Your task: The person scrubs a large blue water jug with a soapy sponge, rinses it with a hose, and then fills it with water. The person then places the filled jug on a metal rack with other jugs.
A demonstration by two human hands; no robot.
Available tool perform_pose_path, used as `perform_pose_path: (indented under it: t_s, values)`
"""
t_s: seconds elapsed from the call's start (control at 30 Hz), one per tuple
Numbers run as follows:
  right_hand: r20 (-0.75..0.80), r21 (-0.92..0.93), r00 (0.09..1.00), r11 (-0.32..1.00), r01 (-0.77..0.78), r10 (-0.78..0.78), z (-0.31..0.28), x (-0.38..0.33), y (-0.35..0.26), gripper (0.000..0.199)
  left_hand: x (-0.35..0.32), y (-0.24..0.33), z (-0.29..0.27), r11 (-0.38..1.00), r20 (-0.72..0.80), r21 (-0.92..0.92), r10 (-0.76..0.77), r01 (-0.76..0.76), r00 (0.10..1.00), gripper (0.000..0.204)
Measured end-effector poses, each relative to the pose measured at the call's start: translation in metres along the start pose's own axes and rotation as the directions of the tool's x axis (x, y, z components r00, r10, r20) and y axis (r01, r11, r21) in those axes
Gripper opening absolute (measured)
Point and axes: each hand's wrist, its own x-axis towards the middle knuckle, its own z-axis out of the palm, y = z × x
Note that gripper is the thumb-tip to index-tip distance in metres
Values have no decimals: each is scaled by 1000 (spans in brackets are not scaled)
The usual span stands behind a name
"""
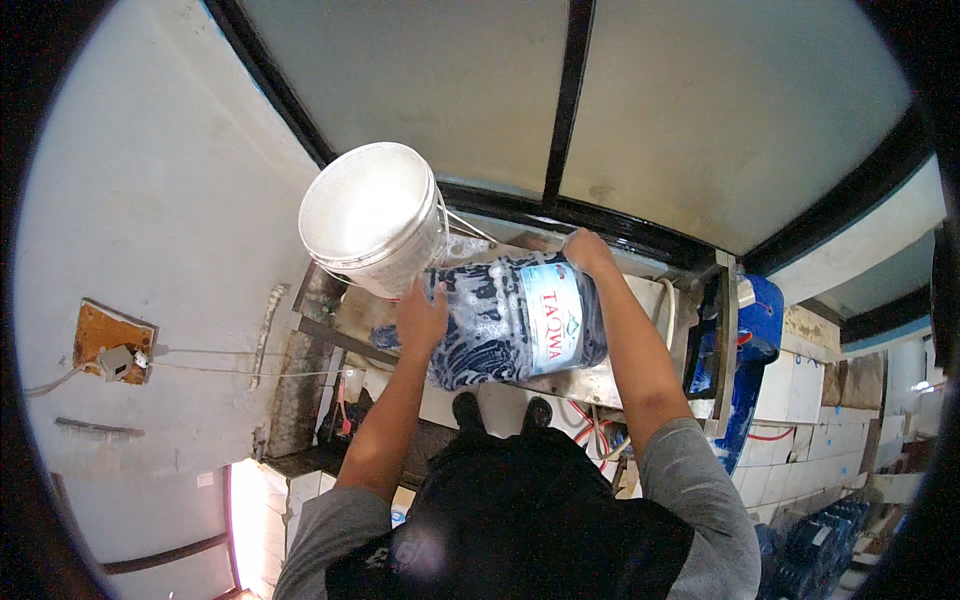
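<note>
A large, see-through bluish water jug (480,325) lies on its side over the worktop, its neck pointing left. White suds streak its ribbed body, and a light-blue label (553,318) wraps the part near its base. My left hand (422,318) grips the shoulder of the jug, near the neck, with the thumb on the upper side. At the far corner of the base, my right hand (588,250) is curled over the jug. Its fingertips are hidden, so anything under them cannot be made out.
A white bucket (375,225) with a wire handle stands at the jug's far left. Beyond the worktop (350,310) rise dark-framed panels (720,120). A blue container (755,320) is at the right, with several blue jugs (815,550) lower right. Red hoses (590,430) hang below the worktop.
</note>
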Motion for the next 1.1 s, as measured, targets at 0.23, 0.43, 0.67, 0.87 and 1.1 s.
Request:
perform_pose_path:
  t_s: [0.23,0.43,0.67,0.87,1.1]
  values:
    - [-344,-167,789,860,482,-509,34,-97,-8,44,-13,0,1,998,-96,29,-59,62,994,56]
    - [420,-396,859,793,463,-292,2,40,43,49,-22,11,5,1000,-94,-11,6,-7,996,53]
    - [-10,-89,949,945,314,-316,47,-59,-71,55,-30,11,-6,989,-68,-40,-147,145,987,51]
    - [-153,-228,930,927,297,-335,15,-84,-42,52,-23,7,-1,996,-96,-40,-84,80,992,50]
    - [-256,-131,865,902,411,-432,85,-98,-113,52,2,14,-12,996,26,-24,-83,83,996,49]
